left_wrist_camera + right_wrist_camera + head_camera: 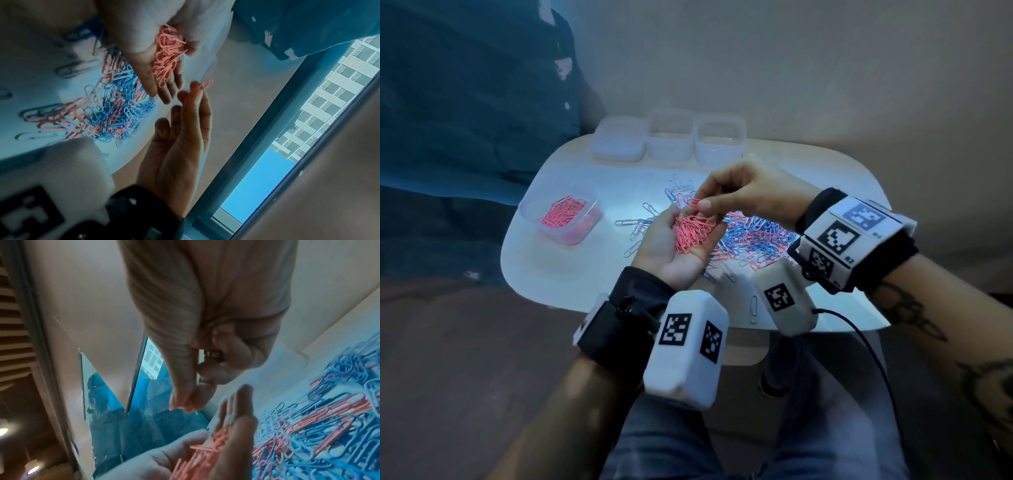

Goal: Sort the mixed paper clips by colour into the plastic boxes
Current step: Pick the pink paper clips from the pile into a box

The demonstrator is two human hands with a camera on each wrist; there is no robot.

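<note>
White and round-cornered, the table (558,274) fills the centre of the head view, with a blue cloth (465,102) at the upper left.

The left hand (671,250) lies palm up at the frame centre, above the table, fingers relaxed and nearly straight. A heap of pink clips (693,233) rests on its palm and fingers; the hand cups the heap and does not clamp it.

The right hand (750,195) reaches in from the right, just above the left fingertips. Its thumb and forefinger pinch a single pink clip (690,202), which projects left of the fingertips, directly over the far end of the heap. In the left wrist view this clip (205,84) stands clear of the fingertips, apart from the palm heap (166,53).

The mixed pile (753,240) of blue, pink and white clips lies on the table, right of and below both hands.

A clear box (565,212) holding pink clips stands at centre left, well apart from the hands. Three further plastic boxes (669,138) stand in a row along the table's far edge; their contents cannot be determined.
</note>
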